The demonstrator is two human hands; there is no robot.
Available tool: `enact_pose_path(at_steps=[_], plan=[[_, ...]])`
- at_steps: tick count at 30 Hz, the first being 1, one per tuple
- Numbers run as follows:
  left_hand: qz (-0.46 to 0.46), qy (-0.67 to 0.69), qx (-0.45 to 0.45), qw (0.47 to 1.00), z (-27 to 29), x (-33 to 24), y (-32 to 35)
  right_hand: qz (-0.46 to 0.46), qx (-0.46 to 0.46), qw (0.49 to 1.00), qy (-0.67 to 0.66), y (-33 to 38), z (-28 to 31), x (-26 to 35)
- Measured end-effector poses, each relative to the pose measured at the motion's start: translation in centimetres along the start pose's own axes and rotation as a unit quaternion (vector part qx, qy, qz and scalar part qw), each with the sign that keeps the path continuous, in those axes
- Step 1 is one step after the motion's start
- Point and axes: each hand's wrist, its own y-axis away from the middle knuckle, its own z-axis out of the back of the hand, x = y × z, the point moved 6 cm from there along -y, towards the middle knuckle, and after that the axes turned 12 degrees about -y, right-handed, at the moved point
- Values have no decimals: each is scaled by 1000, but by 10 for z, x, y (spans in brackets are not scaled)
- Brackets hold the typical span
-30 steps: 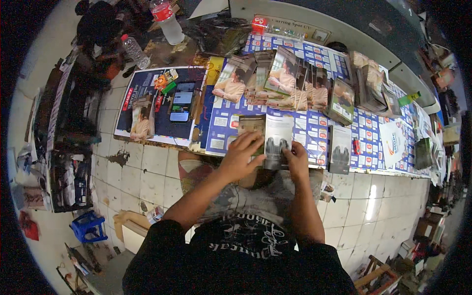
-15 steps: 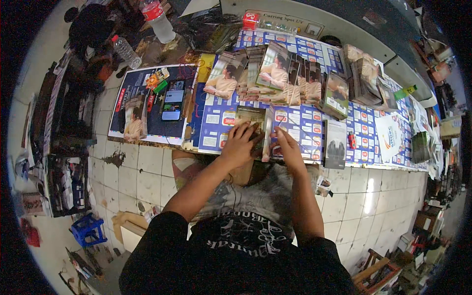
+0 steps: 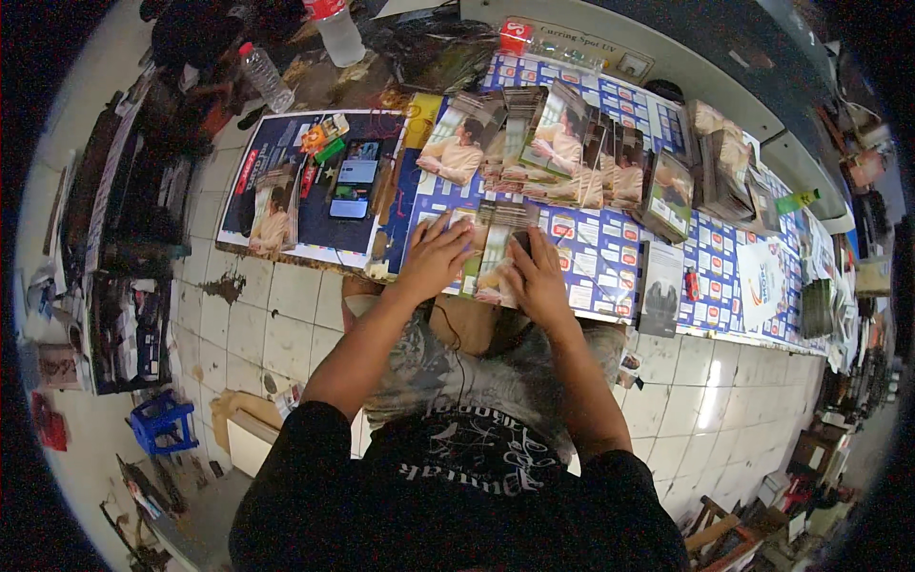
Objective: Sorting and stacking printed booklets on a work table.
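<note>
A printed cover with a picture of a person [image 3: 498,250] lies spread on the table's front edge between my hands. My left hand [image 3: 438,255] rests on its left part, palm down with the fingers stretched out. Over its right part, my right hand [image 3: 541,278] presses down with bent fingers. Something small and dark [image 3: 520,242] shows at the right fingertips; I cannot make out what it is. Just beyond are overlapping stacks of booklets [image 3: 558,143] with the same picture.
A phone [image 3: 355,181] and a single booklet [image 3: 274,214] lie on a dark poster at left. Thick booklet piles [image 3: 667,195] stand at right, near a grey sheet [image 3: 658,286] and a small red object [image 3: 692,285]. Plastic bottles [image 3: 265,78] stand at the back left.
The cover's raised, partly folded leaf now lies down flat. My right hand has come from beside it onto its right part; my left hand has shifted left. The whole view has turned slightly.
</note>
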Motion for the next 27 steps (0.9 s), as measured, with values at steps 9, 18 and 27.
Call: enact_pose_path(at_steps=[9, 18, 27], plan=[[-9, 26, 10, 1000, -6, 6, 5, -17, 43, 999, 18, -10, -29, 8], [-19, 39, 15, 999, -5, 7, 3, -11, 29, 999, 33, -11, -31, 4], [-25, 48, 35, 998, -7, 10, 5, -8, 24, 999, 23, -10, -30, 4]])
